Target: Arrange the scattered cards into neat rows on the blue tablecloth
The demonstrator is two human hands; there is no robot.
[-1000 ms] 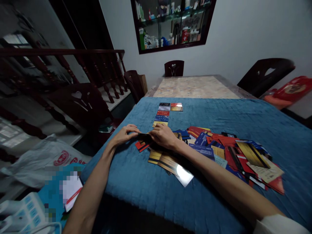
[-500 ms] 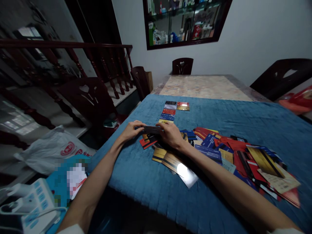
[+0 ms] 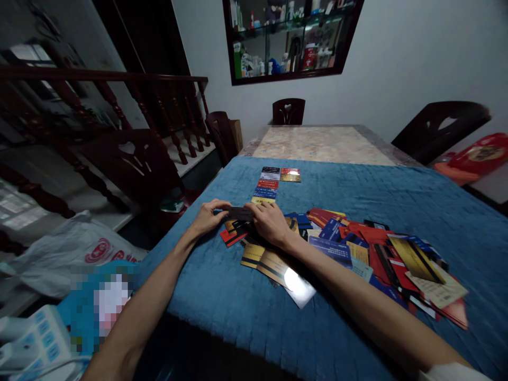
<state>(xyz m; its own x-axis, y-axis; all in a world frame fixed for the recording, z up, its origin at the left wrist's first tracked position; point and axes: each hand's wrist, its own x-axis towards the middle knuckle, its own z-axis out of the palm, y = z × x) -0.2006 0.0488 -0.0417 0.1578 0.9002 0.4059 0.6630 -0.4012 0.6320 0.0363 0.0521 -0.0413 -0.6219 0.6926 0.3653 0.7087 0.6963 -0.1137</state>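
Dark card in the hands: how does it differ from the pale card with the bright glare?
The dark card is held by the left hand and right hand; the pale card lies over the blue cloth. The dark card looks dull; the pale card looks silvery and shiny. Both look thin.

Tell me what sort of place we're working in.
Probably a dining area in a home: a table partly covered by a blue cloth, dark chairs around it, and a glass-shelved wall cabinet behind.
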